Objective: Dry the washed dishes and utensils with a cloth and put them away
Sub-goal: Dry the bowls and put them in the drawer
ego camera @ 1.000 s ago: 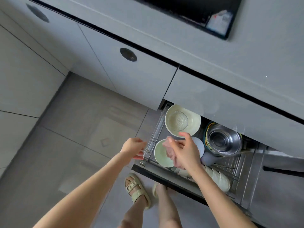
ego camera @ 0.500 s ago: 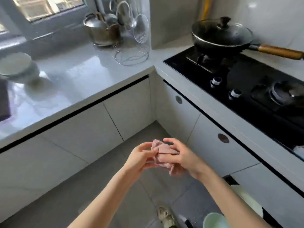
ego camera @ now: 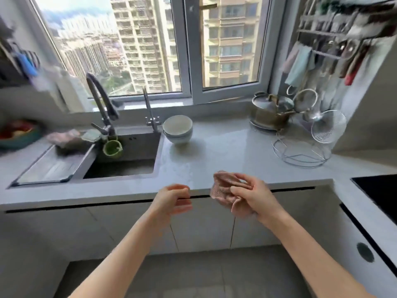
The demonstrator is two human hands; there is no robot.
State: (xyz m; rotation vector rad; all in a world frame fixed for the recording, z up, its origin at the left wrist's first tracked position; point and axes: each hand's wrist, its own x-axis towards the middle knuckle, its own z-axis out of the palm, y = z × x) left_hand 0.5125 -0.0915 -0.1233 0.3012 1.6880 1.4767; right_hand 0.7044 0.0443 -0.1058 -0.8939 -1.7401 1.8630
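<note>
Your right grip (ego camera: 249, 196) is pinching the pink cloth (ego camera: 221, 189), which is bunched between thumb and fingers. It is held in the air just over the near edge of the desk (ego camera: 225, 147), a little right of the middle. Your left grip (ego camera: 174, 198) hangs beside it, apart from the cloth, with fingers loosely curled and nothing in them. That hand is blurred, so you cannot read the fingers more finely.

The stack of pale bowls (ego camera: 177, 129) stands upright toward the desk's back edge, well apart from both hands and just right of the sink (ego camera: 129, 155). The sink is set into the left half of the desk. A dark faucet (ego camera: 103, 104) rises at its back edge, and a thinner tap (ego camera: 150, 110) stands between the faucet and the bowls. A green cup (ego camera: 112, 148) sits against the sink's back wall below the faucet. A drain tray (ego camera: 51, 166) lies over the sink's left part.

Near the desk's back right corner stands a lidded metal pot (ego camera: 271, 110). Just in front of it is a wire stand (ego camera: 300, 153), with a mesh strainer (ego camera: 328, 125) above it.
</note>
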